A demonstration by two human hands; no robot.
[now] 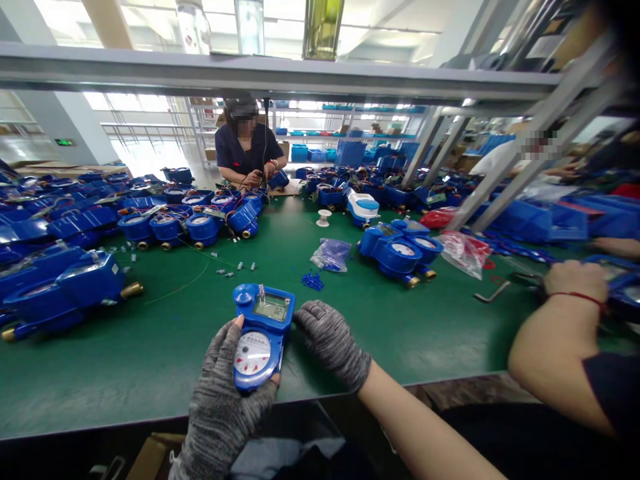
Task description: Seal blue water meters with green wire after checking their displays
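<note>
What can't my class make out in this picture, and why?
All head view:
Underside of the blue meter: hidden by its body and the left hand.
Small dial print: too small.
Palm of the right hand: turned away.
Far-right blue unit: cut off by the edge.

The left hand [225, 390] grips a blue meter [264, 328].

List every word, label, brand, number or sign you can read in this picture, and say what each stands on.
"02", as it seems: small digits on the display of the blue meter in the left hand.
Too small to read: markings on that meter's dial.
Too blurred to read: the green sign on the pillar.
No brand or whole word is legible.
</note>
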